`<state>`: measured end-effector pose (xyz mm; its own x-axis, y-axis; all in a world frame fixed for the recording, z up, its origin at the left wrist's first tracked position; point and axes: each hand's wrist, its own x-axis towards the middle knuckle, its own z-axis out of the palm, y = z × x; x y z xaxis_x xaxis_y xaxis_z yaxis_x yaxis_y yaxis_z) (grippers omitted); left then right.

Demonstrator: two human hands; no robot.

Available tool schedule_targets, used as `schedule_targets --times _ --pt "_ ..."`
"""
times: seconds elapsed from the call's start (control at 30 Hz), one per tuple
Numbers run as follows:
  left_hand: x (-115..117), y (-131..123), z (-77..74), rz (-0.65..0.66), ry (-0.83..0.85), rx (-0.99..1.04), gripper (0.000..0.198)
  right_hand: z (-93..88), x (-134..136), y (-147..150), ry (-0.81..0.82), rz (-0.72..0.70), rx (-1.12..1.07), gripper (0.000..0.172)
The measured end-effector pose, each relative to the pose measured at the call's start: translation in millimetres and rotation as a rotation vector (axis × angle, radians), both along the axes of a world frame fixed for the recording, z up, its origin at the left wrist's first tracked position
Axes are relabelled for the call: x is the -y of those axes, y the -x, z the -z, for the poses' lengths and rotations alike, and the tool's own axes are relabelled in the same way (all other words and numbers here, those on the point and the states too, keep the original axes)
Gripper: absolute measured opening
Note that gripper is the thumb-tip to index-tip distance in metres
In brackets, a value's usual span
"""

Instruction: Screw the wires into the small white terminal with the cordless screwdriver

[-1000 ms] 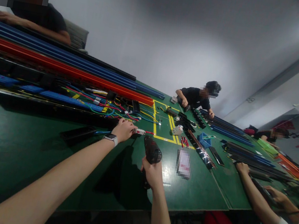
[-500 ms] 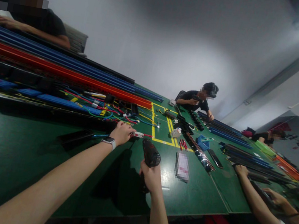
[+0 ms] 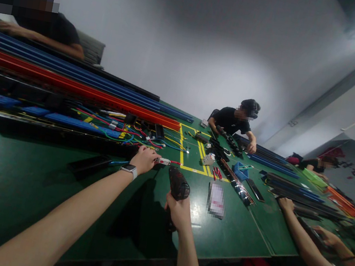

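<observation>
My left hand [image 3: 144, 160], with a pale watch on its wrist, is closed around a small white block-like part [image 3: 163, 161] just above the table. A short red wire [image 3: 175, 163] sticks out from the right end of that part. In my right hand [image 3: 180, 211] is a black cordless drill [image 3: 178, 183], gripped by its handle. The drill's front end points away from me, close to the white part and the red wire; whether it touches them I cannot tell.
Wires [image 3: 136, 134] and a long black housing [image 3: 60, 136] lie left, before orange [image 3: 102, 94] and blue profiles [image 3: 110, 84]. Red-handled pliers [image 3: 217, 173], a blue bin [image 3: 241, 171] and a paper sheet [image 3: 216, 199] lie right. A co-worker's arm [image 3: 304, 231] rests at right; others sit across.
My hands, the white part and the drill stay nearly in place. Across the table, a co-worker has lowered a dark tool toward the table and leaned forward.
</observation>
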<state>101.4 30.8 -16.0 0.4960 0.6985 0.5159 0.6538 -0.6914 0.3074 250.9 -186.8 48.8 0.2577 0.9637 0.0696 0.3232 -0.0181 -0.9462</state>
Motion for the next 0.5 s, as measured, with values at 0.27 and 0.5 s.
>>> schedule_targets --times 0.27,0.5 --pt "0.4 0.1 -0.5 -0.004 0.013 0.001 0.028 -0.5 -0.7 -0.8 -0.009 -0.019 -0.016 0.008" --pt "0.7 0.6 -1.2 0.004 0.004 -0.01 0.028 0.1 0.2 -1.8 0.007 -0.012 -0.007 0.01"
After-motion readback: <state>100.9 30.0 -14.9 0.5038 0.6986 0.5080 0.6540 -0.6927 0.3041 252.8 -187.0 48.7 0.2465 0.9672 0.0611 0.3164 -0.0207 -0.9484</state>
